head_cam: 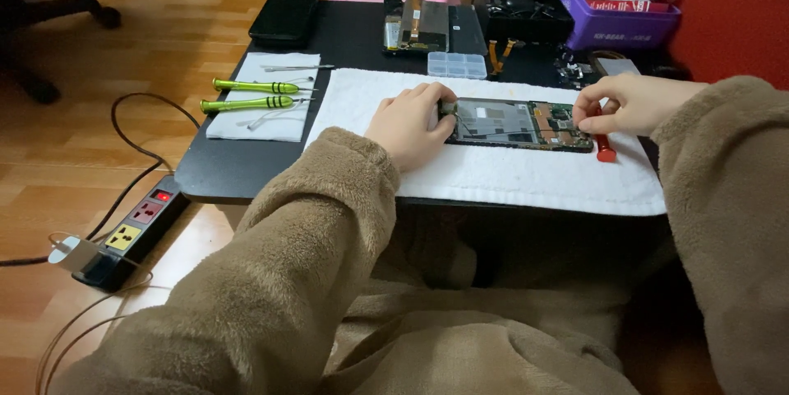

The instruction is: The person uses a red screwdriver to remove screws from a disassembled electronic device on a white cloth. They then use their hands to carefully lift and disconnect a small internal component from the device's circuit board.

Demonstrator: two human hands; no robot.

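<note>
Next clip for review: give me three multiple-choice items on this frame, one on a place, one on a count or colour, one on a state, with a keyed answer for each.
1. Where does the opened phone lie?
A. on the white towel
B. on the floor
C. in the purple box

2. How many green-handled screwdrivers lie on the small cloth?
A. one
B. two
C. four

3. What state is the phone in?
A. sealed, screen up
B. back off, circuit board showing
C. wrapped in cloth

Answers: 1 A, the towel shows all around it, left hand and right hand at its two ends. 2 B, two lie side by side. 3 B, board and metal plate are exposed.
</note>
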